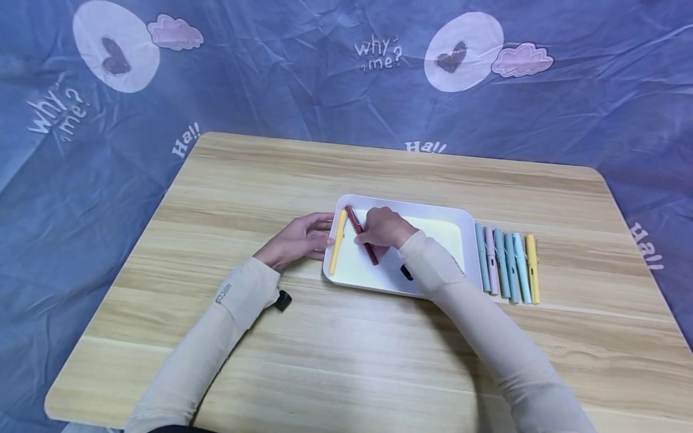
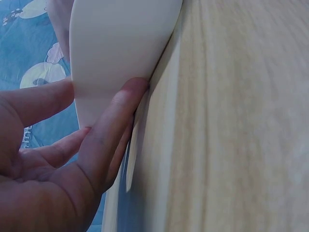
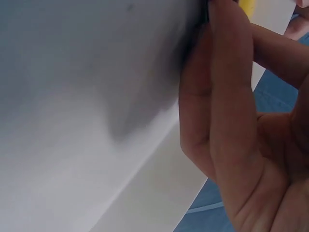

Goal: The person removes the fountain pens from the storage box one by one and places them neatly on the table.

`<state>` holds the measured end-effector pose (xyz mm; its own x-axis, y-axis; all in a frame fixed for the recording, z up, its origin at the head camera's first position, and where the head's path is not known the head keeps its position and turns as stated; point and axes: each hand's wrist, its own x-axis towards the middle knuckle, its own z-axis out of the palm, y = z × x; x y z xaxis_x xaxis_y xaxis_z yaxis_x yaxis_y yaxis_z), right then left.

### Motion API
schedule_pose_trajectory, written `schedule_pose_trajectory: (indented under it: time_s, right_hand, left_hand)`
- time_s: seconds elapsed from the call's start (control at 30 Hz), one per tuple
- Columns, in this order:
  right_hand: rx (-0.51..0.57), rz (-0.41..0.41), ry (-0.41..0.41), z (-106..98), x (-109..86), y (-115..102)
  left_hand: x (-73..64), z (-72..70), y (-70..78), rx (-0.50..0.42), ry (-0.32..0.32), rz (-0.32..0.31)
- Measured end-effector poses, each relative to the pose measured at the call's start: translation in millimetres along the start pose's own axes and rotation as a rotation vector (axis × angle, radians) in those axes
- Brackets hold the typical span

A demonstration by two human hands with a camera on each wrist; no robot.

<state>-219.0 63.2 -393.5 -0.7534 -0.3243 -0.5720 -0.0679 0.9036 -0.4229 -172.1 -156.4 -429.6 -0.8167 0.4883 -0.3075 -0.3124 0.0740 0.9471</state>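
Observation:
A white tray point(image 1: 400, 287) sits mid-table with a yellow pen point(image 1: 338, 243) along its left side. Beside that lies a dark red pen point(image 1: 354, 219), slanted, its upper end near the yellow pen's top. My right hand point(image 1: 387, 227) reaches into the tray and pinches the dark red pen at its middle; in the right wrist view the fingers hide most of the pen. At the tray's left end, my left hand point(image 1: 298, 239) holds the rim and outer wall between thumb and fingers, as the left wrist view shows of the tray wall point(image 2: 120, 43).
Right of the tray, several capped pens point(image 1: 511, 264) in blue, lilac and yellow lie side by side on the wooden table point(image 1: 325, 361). A blue patterned cloth point(image 1: 303, 72) hangs behind the table. My right forearm crosses the tray's front right part.

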Motion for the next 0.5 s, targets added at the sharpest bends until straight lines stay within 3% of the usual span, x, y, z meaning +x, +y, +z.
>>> schedule_pose_trajectory:
  time_s: [0.3, 0.5]
  right_hand:
    - [-0.048, -0.021, 0.097, 2.3, 4.4, -2.3]
    - [-0.019, -0.063, 0.111, 0.7, 3.0, 1.6]
  left_hand:
    - [0.3, -0.3, -0.6, -0.001, -0.002, -0.002]
    - [0.3, -0.2, -0.9, -0.001, 0.004, -0.001]
